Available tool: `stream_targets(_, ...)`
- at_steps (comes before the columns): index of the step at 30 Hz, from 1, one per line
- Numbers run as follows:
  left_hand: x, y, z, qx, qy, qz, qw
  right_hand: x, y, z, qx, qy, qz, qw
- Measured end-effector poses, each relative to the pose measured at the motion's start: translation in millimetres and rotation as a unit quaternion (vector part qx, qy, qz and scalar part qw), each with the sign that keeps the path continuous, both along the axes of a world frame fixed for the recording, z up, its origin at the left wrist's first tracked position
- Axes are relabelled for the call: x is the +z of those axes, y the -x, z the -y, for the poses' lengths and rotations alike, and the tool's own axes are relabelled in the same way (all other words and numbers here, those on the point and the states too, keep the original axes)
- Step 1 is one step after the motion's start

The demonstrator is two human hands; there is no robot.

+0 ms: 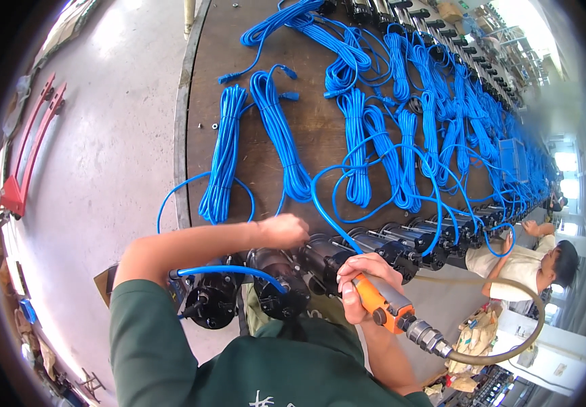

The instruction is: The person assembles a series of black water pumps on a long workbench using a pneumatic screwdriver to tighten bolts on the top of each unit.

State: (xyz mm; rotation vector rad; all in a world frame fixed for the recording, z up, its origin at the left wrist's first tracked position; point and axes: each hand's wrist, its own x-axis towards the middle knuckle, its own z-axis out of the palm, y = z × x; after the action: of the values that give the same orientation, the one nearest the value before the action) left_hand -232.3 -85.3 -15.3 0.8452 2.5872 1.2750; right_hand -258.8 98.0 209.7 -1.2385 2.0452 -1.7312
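My right hand (369,283) is wrapped round an orange-and-grey air tool (382,303). A metal coupling (428,337) joins its rear end to a tan hose (510,354); the tool's front end is hidden by my hand. My left hand (285,231) is closed in a fist above the table's near edge, beside a row of black cylindrical pump-like units (323,252). Whatever its fingers hold, if anything, is hidden. Two more such units lie closest to my body, one black unit (210,305) under my left forearm and another dark unit (283,293), with a blue cable (228,270) running between them.
Tied bundles of blue cable (224,156) cover much of the brown tabletop (205,68). More black units (435,27) line its far side. A red pallet jack (13,195) stands on the floor to the left. Another person (523,264) works farther along on the right.
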Motion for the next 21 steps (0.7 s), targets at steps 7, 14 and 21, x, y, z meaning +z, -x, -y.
stream_targets(7, 223.2, -14.3, 125.3, 0.398, 0.222, 0.133, 0.880, -8.2, 4.1, 0.7, 0.034, 0.042, 0.045, 0.998)
stream_targets(14, 232.5, -178.9, -154.7, 0.659, -0.133, -0.354, 0.650, 59.5, 13.5, -56.3, 0.142, 0.170, -0.034, 0.975)
stream_targets(21, 58.5, -49.0, -321.5, 0.382, -0.912, 0.101, 0.111, 57.9, 7.7, -113.0, 0.219, 0.240, 0.015, 0.946)
